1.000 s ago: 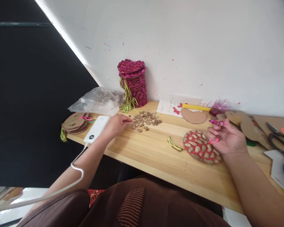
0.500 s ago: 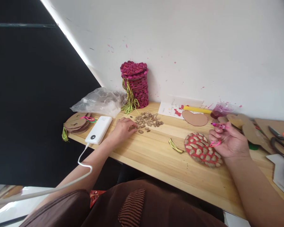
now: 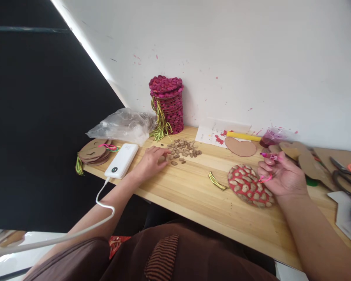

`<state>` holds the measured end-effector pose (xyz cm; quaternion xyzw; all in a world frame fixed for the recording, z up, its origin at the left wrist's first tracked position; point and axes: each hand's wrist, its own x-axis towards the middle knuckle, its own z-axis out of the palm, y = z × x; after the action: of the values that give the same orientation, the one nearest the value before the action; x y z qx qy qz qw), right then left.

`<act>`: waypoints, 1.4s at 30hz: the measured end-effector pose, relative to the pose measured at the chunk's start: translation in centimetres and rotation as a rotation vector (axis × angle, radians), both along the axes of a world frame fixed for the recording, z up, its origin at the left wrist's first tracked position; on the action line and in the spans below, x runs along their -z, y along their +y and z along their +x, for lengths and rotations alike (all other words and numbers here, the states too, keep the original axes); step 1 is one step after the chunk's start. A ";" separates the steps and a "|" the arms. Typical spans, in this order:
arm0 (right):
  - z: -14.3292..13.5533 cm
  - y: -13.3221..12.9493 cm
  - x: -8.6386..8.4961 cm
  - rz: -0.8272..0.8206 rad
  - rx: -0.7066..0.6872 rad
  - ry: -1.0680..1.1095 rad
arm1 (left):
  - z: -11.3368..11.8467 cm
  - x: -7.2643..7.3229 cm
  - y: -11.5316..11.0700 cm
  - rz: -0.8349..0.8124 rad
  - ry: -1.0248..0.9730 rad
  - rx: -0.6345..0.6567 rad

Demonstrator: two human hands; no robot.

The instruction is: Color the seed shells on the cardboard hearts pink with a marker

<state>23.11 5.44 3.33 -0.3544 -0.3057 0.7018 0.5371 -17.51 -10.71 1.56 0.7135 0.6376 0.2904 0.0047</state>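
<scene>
Hands at wooden table (image 3: 190, 191); red pod-covered disc (image 3: 248, 185) near right, loose pods (image 3: 187, 148) farther left.
The disc lies just beside the right hand (image 3: 283, 175), whose thumb and fingers are clamped on a small magenta item (image 3: 271, 156). The left hand (image 3: 152, 162) is positioned at the pods' left edge, fingers curled; whether they grip a pod cannot be told. Far left of centre, a magenta container (image 3: 167, 105) stands by the wall (image 3: 251, 58).

Small brown oval nuts (image 3: 186, 147) lie heaped beside my left hand (image 3: 152, 162); a bright pink cord loop (image 3: 270, 178) at my right hand (image 3: 283, 176) shows over a round red disc (image 3: 247, 185) studded with tan lumps
</scene>
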 end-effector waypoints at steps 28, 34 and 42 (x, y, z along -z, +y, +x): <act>0.0 0.0 0.2 0.013 0.006 -0.006 | -4.0 -0.3 5.2 -0.074 0.022 -0.200; -0.1 -0.1 0.0 -0.004 0.003 -0.021 | -3.5 0.7 6.3 -0.094 0.020 -0.206; -0.1 0.1 0.0 -0.002 -0.009 -0.047 | -3.5 0.6 5.7 -0.081 -0.064 -0.256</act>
<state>23.00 5.51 3.37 -0.3700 -0.3189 0.6959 0.5264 -21.03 -5.03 0.93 0.6158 0.7342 0.2853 0.0166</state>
